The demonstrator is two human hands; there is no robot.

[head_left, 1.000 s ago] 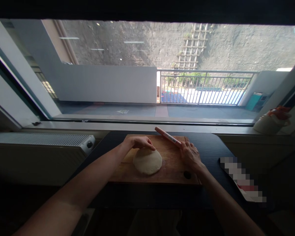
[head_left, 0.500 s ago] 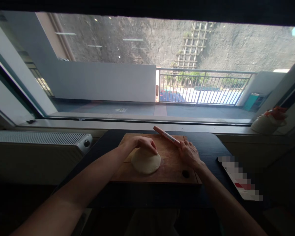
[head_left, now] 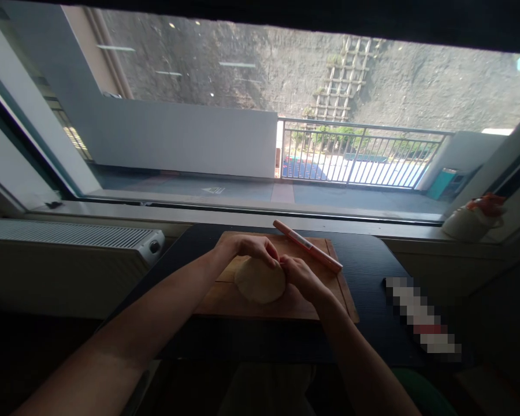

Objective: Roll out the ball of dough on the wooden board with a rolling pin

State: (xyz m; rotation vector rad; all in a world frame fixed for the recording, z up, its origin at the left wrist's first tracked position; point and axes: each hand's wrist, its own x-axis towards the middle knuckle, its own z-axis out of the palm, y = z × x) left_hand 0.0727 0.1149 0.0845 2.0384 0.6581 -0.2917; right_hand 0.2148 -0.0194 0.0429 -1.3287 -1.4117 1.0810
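Dough [head_left: 256, 284] lies flattened, rolling pin [head_left: 307, 247] resting free; left hand [head_left: 256, 247] and right hand [head_left: 301, 275] pinch the dough's edge; remaining work unclear.

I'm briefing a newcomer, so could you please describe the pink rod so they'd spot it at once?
Below the window, find the dark table and the wooden board on it. The pink rod slants across the board's far right corner, beyond the right hand. Unlike the pale, roundish dough, it is slim, straight and pink.
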